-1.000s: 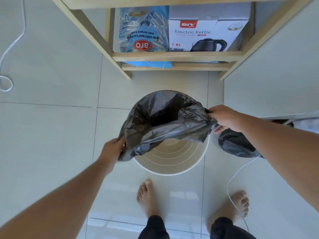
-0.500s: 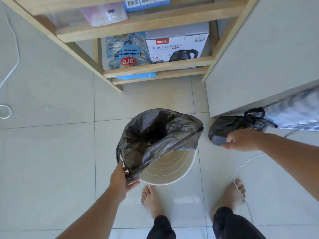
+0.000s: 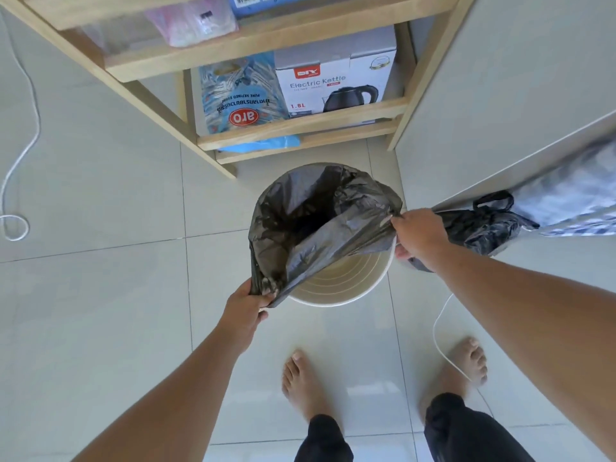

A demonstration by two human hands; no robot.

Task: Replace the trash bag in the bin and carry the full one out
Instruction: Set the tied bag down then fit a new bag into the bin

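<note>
A round cream bin [image 3: 346, 285] stands on the tiled floor in front of my feet. A fresh dark grey trash bag [image 3: 320, 225] is spread open over its far half, while the bin's near inner wall stays bare. My left hand [image 3: 245, 308] pinches the bag's edge at the bin's near left. My right hand [image 3: 420, 236] grips the bag's edge at the bin's right rim. The full, tied black bag [image 3: 483, 225] lies on the floor just right of the bin, partly behind my right hand.
A wooden shelf unit [image 3: 300, 125] stands right behind the bin, holding an electric kettle box [image 3: 336, 81] and a blue packet [image 3: 240, 95]. A pale cabinet [image 3: 500, 78] rises at right. White cords [image 3: 443, 331] lie by my right foot and far left.
My right hand left the full bag on the floor and came back to grip the new bag's right edge. The left hand kept its hold, and the bag's mouth is stretched wider.
</note>
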